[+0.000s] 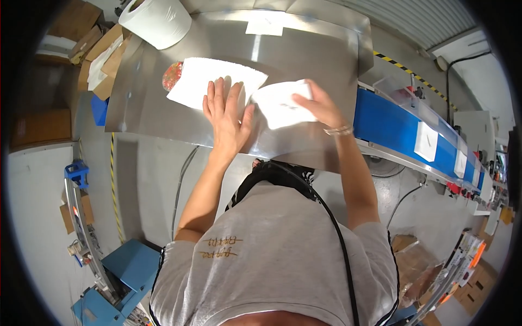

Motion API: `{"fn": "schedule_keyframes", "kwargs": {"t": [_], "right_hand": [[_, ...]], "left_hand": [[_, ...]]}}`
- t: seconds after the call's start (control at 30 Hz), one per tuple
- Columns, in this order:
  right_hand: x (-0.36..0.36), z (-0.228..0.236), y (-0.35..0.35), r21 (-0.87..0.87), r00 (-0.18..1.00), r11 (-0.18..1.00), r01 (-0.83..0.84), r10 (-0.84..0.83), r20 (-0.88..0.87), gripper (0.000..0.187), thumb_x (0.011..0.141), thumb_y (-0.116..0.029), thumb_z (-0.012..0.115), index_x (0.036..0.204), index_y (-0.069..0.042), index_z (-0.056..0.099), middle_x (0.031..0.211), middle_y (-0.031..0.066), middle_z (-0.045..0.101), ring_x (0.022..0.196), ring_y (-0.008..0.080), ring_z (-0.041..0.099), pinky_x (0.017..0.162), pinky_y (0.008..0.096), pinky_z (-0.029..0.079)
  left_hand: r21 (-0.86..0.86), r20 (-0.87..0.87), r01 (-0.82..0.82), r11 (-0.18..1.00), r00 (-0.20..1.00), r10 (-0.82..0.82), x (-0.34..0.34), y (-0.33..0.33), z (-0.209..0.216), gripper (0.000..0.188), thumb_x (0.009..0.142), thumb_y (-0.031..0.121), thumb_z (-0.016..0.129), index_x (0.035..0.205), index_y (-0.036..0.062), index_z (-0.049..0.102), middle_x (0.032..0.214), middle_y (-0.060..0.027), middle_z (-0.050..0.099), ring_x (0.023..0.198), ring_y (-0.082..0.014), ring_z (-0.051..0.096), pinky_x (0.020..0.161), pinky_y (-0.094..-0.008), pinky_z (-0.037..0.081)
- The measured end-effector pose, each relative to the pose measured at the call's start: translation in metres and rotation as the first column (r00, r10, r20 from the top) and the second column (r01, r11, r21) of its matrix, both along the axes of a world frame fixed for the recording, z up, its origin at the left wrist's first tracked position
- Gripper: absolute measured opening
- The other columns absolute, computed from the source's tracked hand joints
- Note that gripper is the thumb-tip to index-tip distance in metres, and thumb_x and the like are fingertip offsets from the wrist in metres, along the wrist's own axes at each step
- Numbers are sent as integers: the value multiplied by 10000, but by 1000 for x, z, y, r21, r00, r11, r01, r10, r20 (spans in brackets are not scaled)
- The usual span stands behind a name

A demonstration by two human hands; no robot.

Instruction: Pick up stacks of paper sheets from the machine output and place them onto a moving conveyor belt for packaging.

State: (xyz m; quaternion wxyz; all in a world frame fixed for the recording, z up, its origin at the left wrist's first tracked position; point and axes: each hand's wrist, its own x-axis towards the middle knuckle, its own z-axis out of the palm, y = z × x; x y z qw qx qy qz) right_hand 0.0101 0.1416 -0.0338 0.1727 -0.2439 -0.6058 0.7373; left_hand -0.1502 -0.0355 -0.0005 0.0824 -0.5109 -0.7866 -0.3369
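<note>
My left hand lies flat, fingers spread, on the near edge of a white sheet spread on a steel table. A round, red and green patterned thing pokes out from under the sheet's left side. My right hand grips a second white sheet, folded or curled, just right of the left hand. A bracelet sits on my right wrist.
A big roll of white paper stands at the table's far left corner. A blue conveyor belt runs off to the right carrying white wrapped packets. Cardboard boxes lie left of the table; a blue machine stands on the floor lower left.
</note>
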Motion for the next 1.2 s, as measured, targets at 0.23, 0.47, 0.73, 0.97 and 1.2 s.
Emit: {"fn": "schedule_keyframes", "kwargs": {"t": [0.23,0.47,0.73,0.97,1.2], "right_hand": [[188,-75,89,620,769,765,176,-500,398,447,934,-242,521,1308,-9,450,1231,173,550,1133,277,512,915,391,422],[156,-15,79,979,611,204,4,-776,159,585,727,-248,747,1209,-5,521,1212,206,536,1089,371,511,909,426,417],[-37,8,4,679,984,714,-171,85,158,506,752,-142,747,1211,-145,534,1289,66,470,1092,241,521,886,325,468],[18,-13,15,147,974,967,207,-218,67,367,892,-246,642,1151,-5,547,1025,6,586,932,95,526,836,253,441],[202,-80,117,662,488,612,432,-776,399,499,819,-462,662,1070,-33,624,964,164,650,879,267,618,791,341,473]], "left_hand": [[37,0,7,999,1000,-7,-3,1,-2,346,788,24,629,1129,81,631,1333,-135,463,1302,-369,343,1072,-525,203],[52,-2,-15,999,1000,16,0,3,-1,302,758,-9,643,1027,123,680,1337,-114,462,1324,-363,316,1081,-534,168],[-7,-18,92,996,996,-92,-4,2,7,314,744,63,676,1050,134,674,1419,-155,379,1372,-398,217,1089,-552,97],[-59,-80,-11,998,997,6,-25,-5,2,397,806,124,644,1195,65,591,1374,-177,420,1322,-386,311,1074,-524,203],[46,-22,10,999,1000,-9,-23,1,0,331,769,13,631,1088,97,661,1321,-145,483,1290,-366,365,1070,-501,242]]}}
